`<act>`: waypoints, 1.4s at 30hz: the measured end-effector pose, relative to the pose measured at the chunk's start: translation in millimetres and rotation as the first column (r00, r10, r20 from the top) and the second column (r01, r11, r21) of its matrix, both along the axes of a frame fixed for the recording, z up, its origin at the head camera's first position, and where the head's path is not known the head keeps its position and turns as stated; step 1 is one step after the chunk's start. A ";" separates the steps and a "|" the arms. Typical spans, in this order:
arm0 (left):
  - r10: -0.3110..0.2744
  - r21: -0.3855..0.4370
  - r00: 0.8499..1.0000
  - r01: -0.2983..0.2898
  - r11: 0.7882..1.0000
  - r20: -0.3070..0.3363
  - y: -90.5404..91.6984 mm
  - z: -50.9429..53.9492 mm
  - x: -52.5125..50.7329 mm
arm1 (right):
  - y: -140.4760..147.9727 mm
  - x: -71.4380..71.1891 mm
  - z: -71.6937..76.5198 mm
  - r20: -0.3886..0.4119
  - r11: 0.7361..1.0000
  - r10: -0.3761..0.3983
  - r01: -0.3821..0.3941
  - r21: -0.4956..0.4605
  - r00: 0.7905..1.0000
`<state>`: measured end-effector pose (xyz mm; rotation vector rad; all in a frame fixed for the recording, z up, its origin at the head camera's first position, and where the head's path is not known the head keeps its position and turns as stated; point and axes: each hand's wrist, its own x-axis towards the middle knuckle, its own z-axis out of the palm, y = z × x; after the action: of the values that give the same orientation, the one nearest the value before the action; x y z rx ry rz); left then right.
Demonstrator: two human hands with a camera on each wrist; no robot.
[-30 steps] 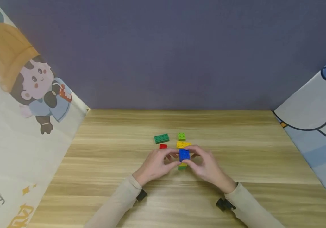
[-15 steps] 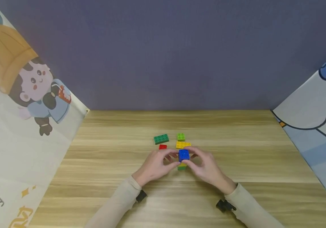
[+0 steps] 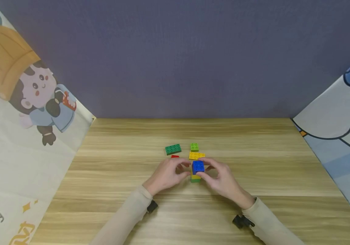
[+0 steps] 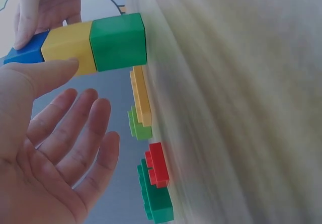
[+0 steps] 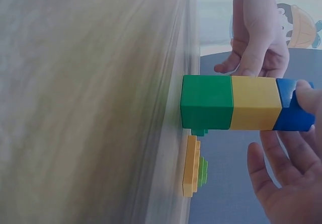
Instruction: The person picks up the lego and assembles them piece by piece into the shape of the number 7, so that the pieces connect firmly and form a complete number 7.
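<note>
A stack stands upright on the table: a green block [image 5: 207,102] at the bottom, a yellow block [image 5: 255,103] above it, a blue block [image 3: 197,166] on top. The right hand [image 3: 224,178] pinches the blue block between thumb and fingers. To the left of the stack, the left hand [image 3: 165,174] has its fingers spread and relaxed, holding nothing. In the left wrist view its thumb overlaps the yellow block [image 4: 69,48]; whether they touch, I cannot tell.
Behind the hands lie a dark green brick [image 3: 173,149], a light green brick [image 3: 194,147], a flat yellow brick [image 3: 196,155] and a red brick [image 4: 158,164], partly covered by the left hand in the head view. A dark panel [image 3: 193,61] rises at the table's back edge.
The left hand has let go of the blue block and shifted slightly left, leaving a small gap. The right hand keeps its pinch almost unmoved.
</note>
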<state>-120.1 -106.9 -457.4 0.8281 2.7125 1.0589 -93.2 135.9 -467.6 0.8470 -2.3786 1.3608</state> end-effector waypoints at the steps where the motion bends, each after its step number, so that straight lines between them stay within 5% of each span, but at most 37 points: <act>1: 0.006 -0.004 1.000 -0.006 1.000 -0.003 0.3 -0.2 -1.7 | 0.0 -0.1 -0.1 0.002 1.000 -0.001 0.001 0.000 1.000; 11: 0.042 0.000 0.998 -0.042 0.999 0.038 3.3 4.2 -13.1 | 3.7 1.9 3.9 0.018 1.000 -0.006 0.005 0.021 1.000; 22: 0.059 -0.129 0.996 -0.068 0.989 -0.070 13.6 6.4 -19.3 | 7.3 3.3 4.9 0.012 0.999 -0.017 0.017 0.030 1.000; 42: 0.040 -0.178 0.996 -0.053 0.983 -0.078 32.0 -2.1 -40.6 | 8.3 2.8 2.1 0.016 1.000 -0.017 0.018 -0.015 1.000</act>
<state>-160.7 -74.9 -459.5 0.7921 2.8496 0.7907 -90.4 144.1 -465.5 0.8123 -2.3794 1.3820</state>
